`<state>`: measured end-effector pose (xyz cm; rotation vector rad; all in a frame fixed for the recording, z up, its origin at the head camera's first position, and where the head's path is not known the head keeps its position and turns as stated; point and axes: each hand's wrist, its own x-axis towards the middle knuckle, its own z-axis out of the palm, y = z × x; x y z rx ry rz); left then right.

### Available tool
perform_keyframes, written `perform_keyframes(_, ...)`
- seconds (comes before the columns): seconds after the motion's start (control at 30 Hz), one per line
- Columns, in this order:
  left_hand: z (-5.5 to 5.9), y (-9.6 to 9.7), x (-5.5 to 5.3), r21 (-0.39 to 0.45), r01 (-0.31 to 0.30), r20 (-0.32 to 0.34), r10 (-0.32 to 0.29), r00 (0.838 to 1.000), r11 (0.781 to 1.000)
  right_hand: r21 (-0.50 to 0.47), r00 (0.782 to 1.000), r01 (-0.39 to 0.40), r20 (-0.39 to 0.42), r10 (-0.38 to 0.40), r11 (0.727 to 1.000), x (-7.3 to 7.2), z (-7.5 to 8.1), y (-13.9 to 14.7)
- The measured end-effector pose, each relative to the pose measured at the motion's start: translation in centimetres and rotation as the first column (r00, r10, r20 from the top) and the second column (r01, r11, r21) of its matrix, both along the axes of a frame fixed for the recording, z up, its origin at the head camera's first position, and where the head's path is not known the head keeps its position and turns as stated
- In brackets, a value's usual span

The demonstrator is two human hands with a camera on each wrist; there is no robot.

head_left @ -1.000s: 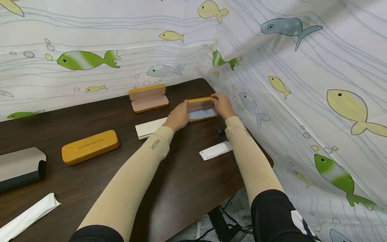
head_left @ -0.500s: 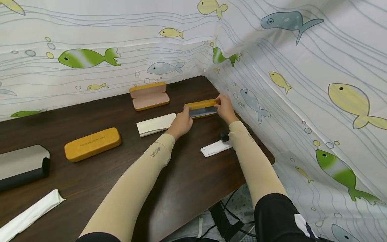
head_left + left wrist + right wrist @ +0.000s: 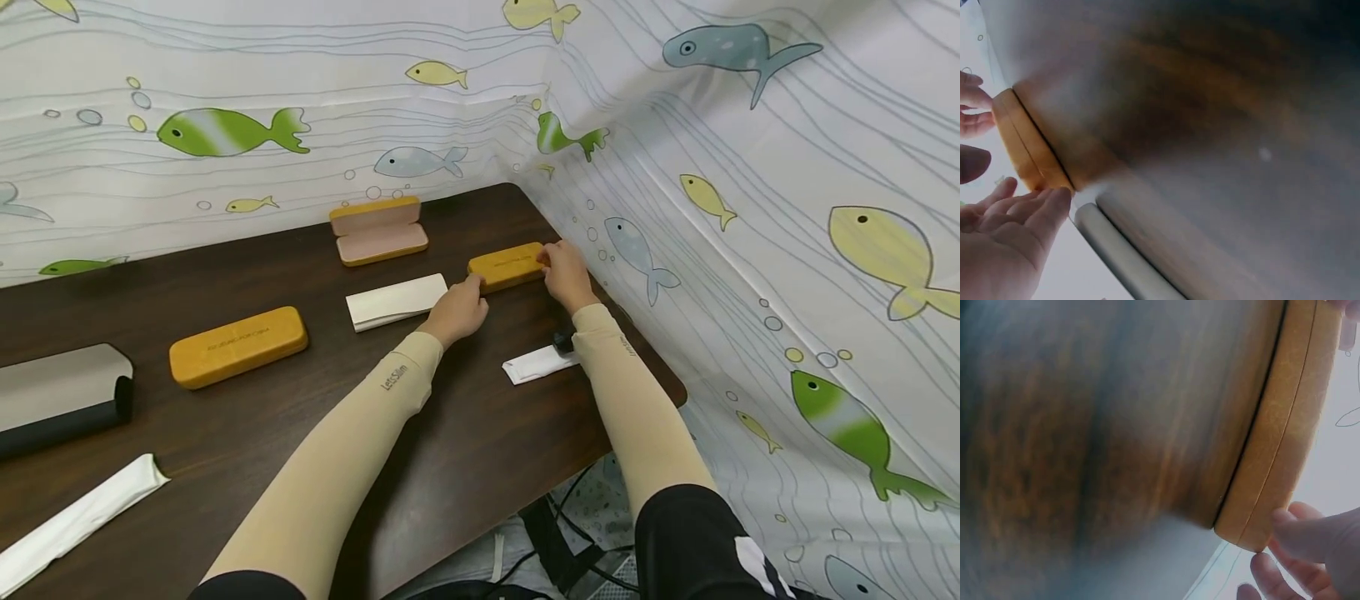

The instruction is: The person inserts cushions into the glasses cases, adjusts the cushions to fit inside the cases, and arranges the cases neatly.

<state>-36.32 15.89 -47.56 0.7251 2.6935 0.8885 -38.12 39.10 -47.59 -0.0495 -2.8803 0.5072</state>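
Note:
A yellow glasses case point(image 3: 506, 265) lies closed on the dark table, between my two hands. At its left end my left hand point(image 3: 459, 312) holds the near corner; in the left wrist view, fingers point(image 3: 1047, 215) meet the end of the case point(image 3: 1029, 147). My right hand point(image 3: 567, 275) grips the other end. The right wrist view has the thumb point(image 3: 1300, 537) against the lid's edge, other fingers behind, and a thin seam running along the case point(image 3: 1282, 437). The inside of the case is hidden under its lid.
An open yellow case point(image 3: 382, 242) with pink lining stands behind. A folded cream card point(image 3: 396, 302) lies left of my hand, a white packet point(image 3: 536, 365) near my right forearm. Farther left are another closed yellow case point(image 3: 238, 346), a grey-and-black case point(image 3: 63, 392) and a white strip point(image 3: 78, 525).
The glasses case's lid has swung down from open, covering the pale blue inside. Both hands have come down with it and stay at its ends.

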Motion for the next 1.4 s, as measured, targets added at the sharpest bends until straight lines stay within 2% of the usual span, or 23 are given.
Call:
perform_keyframes(0.1, 0.2, -0.2, 0.1, -0.054, -0.001, -0.027, -0.001, 1.000, 0.999, -0.040, 0.998, 0.006, 0.056, -0.004, 0.999, 0.1, 0.3, 0.0)
perform_keyframes(0.23, 0.6, -0.1, 0.8, -0.150, -0.027, -0.109, 0.011, 0.994, 0.988, -0.064, 0.990, -0.014, 0.137, 0.023, 0.998, 0.3, 1.2, 0.4)
perform_keyframes(0.3, 0.9, 0.2, 1.5, -0.193, -0.003, -0.140, -0.025, 0.990, 0.981, -0.083, 0.983, -0.034, 0.178, 0.048, 0.996, 0.5, 1.8, 0.8)
perform_keyframes(0.37, 1.0, 0.7, 2.4, -0.227, 0.056, -0.146, -0.091, 0.985, 0.972, -0.099, 0.971, -0.044, 0.231, 0.066, 0.994, 1.1, 2.6, 1.2)
perform_keyframes(0.47, 1.3, 1.5, 3.9, -0.267, 0.157, -0.118, -0.194, 0.974, 0.951, -0.100, 0.945, -0.053, 0.316, 0.082, 0.994, 2.4, 3.9, 2.2)
perform_keyframes(0.57, 1.1, 2.3, 5.3, -0.315, 0.216, -0.090, -0.256, 0.962, 0.924, -0.076, 0.910, -0.075, 0.402, 0.099, 0.994, 4.2, 4.9, 3.1)
perform_keyframes(0.7, 0.4, 2.8, 6.8, -0.366, 0.234, -0.094, -0.286, 0.954, 0.901, -0.051, 0.859, -0.120, 0.495, 0.129, 0.991, 6.6, 5.0, 3.9)
perform_keyframes(0.87, -0.1, 3.2, 8.0, -0.367, 0.225, -0.114, -0.284, 0.952, 0.902, -0.050, 0.802, -0.108, 0.586, 0.116, 0.993, 9.2, 4.0, 4.1)
perform_keyframes(0.97, -0.4, 3.4, 8.3, -0.375, 0.221, -0.101, -0.276, 0.956, 0.900, -0.059, 0.786, -0.100, 0.607, 0.115, 0.993, 9.9, 3.2, 3.8)
perform_keyframes(1.13, -0.7, 3.5, 8.4, -0.399, 0.206, -0.073, -0.255, 0.964, 0.894, -0.062, 0.783, -0.119, 0.609, 0.131, 0.991, 9.8, 2.2, 3.1)
perform_keyframes(1.27, -0.5, 3.3, 8.3, -0.398, 0.235, -0.032, -0.270, 0.962, 0.887, -0.057, 0.770, -0.151, 0.619, 0.153, 0.987, 9.9, 1.8, 3.1)
perform_keyframes(1.4, -0.1, 2.7, 8.0, -0.316, 0.280, 0.032, -0.285, 0.958, 0.906, -0.098, 0.765, -0.207, 0.604, 0.223, 0.973, 10.0, 1.7, 3.6)
